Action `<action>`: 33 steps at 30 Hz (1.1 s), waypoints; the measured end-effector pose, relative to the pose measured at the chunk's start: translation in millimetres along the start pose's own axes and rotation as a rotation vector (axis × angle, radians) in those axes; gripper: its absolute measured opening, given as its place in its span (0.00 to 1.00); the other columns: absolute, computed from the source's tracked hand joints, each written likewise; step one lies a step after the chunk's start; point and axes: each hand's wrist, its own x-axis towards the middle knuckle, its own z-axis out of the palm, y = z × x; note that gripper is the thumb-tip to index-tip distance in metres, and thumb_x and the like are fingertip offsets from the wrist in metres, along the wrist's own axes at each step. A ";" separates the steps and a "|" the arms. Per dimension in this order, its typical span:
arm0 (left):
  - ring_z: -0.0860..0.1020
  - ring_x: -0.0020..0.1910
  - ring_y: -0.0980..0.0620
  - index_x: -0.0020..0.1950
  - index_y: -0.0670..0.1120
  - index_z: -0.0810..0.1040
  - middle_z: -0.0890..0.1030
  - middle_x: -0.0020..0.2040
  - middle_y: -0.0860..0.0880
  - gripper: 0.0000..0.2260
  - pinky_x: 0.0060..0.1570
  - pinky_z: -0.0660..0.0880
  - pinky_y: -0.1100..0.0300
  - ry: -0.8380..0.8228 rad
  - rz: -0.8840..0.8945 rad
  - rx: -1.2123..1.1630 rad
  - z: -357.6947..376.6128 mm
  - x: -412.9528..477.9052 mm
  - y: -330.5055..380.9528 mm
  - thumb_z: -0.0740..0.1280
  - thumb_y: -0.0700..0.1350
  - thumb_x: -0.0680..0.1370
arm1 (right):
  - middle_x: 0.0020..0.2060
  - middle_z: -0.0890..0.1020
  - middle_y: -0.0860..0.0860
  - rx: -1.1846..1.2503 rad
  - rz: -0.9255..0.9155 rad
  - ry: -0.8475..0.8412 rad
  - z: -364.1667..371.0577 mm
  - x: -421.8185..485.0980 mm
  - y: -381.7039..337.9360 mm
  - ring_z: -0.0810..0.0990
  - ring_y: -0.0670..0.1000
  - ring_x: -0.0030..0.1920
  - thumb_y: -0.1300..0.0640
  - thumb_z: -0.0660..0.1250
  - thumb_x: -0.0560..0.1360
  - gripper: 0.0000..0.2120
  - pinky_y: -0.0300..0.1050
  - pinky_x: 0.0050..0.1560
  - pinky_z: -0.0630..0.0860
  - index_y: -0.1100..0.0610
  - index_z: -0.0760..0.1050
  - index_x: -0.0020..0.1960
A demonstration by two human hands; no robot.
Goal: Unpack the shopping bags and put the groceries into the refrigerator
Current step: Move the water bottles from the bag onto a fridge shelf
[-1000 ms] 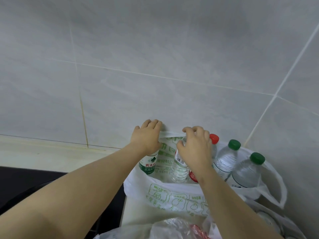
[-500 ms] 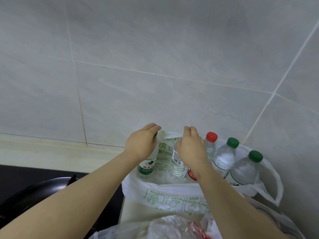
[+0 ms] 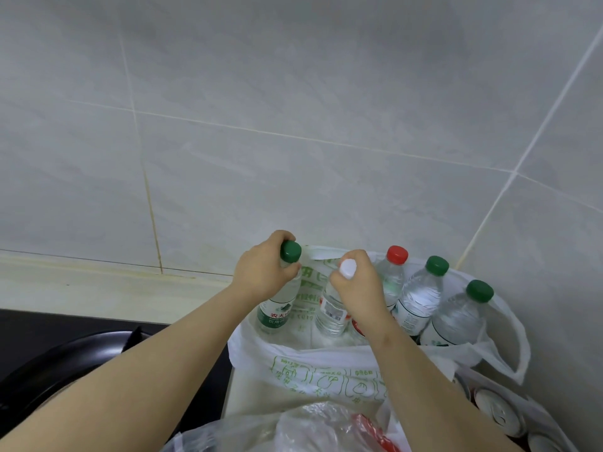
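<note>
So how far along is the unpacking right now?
Done: nothing I can confirm; no refrigerator is in view. In hand: the left hand grips a green-capped bottle by its neck, the right hand a white-capped bottle, both inside the white bag. Left: three other bottles in that bag, the cans beside it, and the clear bag in front.

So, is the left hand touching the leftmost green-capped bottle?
Touching. The head view shows the left hand curled round the neck of the leftmost green-capped bottle.

Both forearms stretch far; left hand (image 3: 262, 275) grips the green-capped bottle (image 3: 277, 309) by its neck, right hand (image 3: 357, 288) the white-capped bottle (image 3: 331, 314), fingers curled
</note>
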 end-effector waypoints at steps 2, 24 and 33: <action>0.77 0.49 0.48 0.63 0.50 0.69 0.79 0.53 0.51 0.19 0.49 0.73 0.57 0.006 -0.022 -0.001 0.0 0.9 -0.7 0.69 0.48 0.74 | 0.39 0.73 0.48 0.081 0.046 0.003 -2.5 0.5 1.8 0.71 0.46 0.37 0.65 0.65 0.72 0.09 0.38 0.34 0.67 0.56 0.69 0.49; 0.73 0.49 0.52 0.48 0.58 0.72 0.76 0.46 0.57 0.18 0.56 0.65 0.55 -0.412 -0.075 0.388 -2.1 5.6 8.0 0.64 0.69 0.68 | 0.42 0.77 0.49 0.178 0.184 -0.128 -2.4 -2.3 16.2 0.76 0.48 0.42 0.55 0.75 0.69 0.13 0.51 0.48 0.77 0.55 0.74 0.49; 0.82 0.42 0.47 0.55 0.58 0.73 0.78 0.48 0.55 0.18 0.42 0.80 0.58 -0.419 -0.224 0.185 -3.1 -8.6 14.0 0.69 0.60 0.68 | 0.49 0.77 0.49 0.182 0.257 -0.184 -4.7 -14.1 13.5 0.77 0.53 0.54 0.54 0.73 0.70 0.12 0.58 0.44 0.81 0.48 0.71 0.48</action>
